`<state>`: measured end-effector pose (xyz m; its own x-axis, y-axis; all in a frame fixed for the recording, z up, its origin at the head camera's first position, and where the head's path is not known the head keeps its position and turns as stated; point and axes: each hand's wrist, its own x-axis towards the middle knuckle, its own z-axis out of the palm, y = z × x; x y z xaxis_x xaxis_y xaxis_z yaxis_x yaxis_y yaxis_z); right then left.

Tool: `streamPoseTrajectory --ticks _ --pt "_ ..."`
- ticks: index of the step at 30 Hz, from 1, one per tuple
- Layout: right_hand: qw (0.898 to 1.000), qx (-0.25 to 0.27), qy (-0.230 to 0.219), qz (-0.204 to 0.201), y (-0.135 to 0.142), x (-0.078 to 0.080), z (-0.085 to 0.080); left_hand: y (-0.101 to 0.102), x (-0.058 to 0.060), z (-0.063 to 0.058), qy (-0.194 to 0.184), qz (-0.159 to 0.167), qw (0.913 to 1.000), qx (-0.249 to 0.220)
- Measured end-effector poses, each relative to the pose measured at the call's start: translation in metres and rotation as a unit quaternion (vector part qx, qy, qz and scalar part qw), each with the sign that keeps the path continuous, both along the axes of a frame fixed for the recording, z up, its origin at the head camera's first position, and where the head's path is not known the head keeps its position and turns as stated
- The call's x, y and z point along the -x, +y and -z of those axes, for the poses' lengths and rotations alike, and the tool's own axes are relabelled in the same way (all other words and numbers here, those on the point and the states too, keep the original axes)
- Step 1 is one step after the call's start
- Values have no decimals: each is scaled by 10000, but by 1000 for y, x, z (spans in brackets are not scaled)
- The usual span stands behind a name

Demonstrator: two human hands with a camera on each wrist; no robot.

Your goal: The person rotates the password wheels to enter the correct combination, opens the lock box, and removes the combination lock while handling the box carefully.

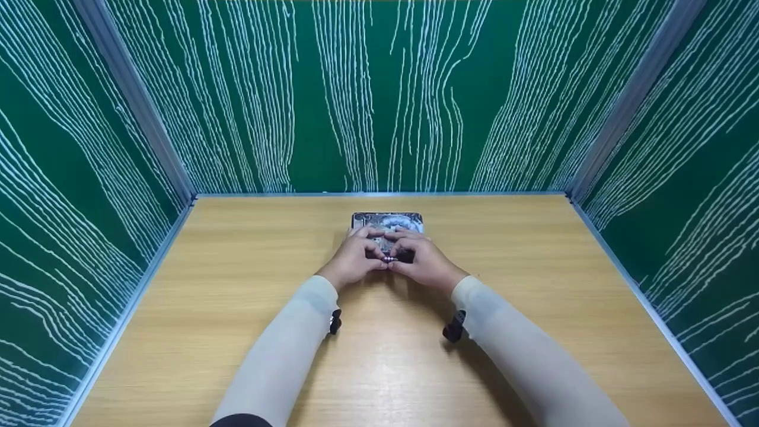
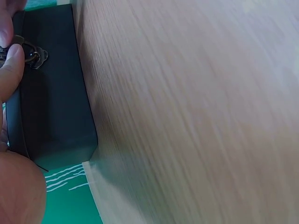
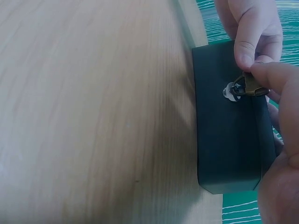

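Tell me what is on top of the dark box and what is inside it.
The box lid shows a printed pattern, with both hands resting over its near edge, fingers at the metal clasp. The inside is hidden: lid down.

The walls are deep green, crossed by thin white wavy lines like wood grain, with pale grey metal strips at the corners. The table is light yellowish wood with fine grain. The box has plain black sides; its lid carries a grey, white and dark picture pattern. The clasp is dull bronze, on a silver ring. The sleeves are cream, with small black bands at the wrists.
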<state>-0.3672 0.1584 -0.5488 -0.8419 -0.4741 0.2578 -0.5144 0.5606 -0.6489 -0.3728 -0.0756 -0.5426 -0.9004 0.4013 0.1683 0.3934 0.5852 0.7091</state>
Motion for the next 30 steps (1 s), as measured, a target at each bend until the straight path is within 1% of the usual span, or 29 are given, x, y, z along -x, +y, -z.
streamPoseTrajectory --ticks 8,16,21,25,30 --pt "9999 67 -93 43 0 -1 0 0 -1 0 61 29 10000 -21" --pt "9998 92 -146 93 -1 0 1 1 -1 0 -20 -7 10000 -50" --pt "9999 105 -106 75 0 1 2 1 0 0 -90 -39 9999 -38" --pt "9999 70 -67 57 0 1 2 0 -1 -1 -39 16 10000 -88" --pt "10000 5 27 -3 0 0 1 0 -1 0 68 89 9999 -50"
